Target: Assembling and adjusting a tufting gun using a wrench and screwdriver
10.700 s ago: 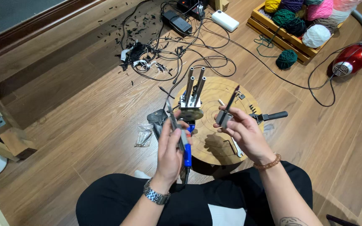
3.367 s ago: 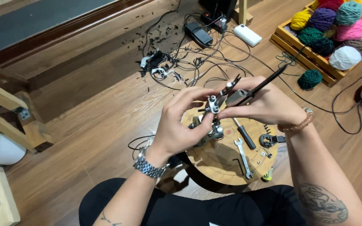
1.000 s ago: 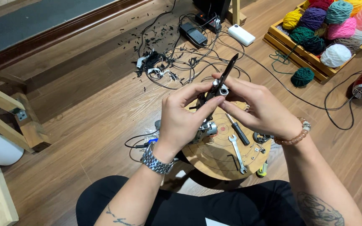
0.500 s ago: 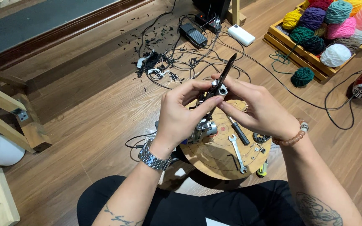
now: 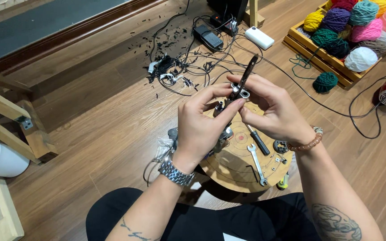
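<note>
Up close from the head view, both hands pinch a slim black metal mechanism with a silver bearing ring (image 5: 240, 91) above the round wooden counter (image 5: 240, 167). The left hand (image 5: 199, 127) grips its lower end, the right hand (image 5: 275, 111) its middle. 1 silver wrench (image 5: 257, 164) lies on the counter below.

No labels, signs or screens show. The only package-like thing is 1 shallow wooden crate (image 5: 296, 39) on the floor at the upper right, rectangular, light brown, open-topped and set at a slant. It holds balls of yarn (image 5: 359, 59) in yellow, purple, teal, pink, white and green.
</note>
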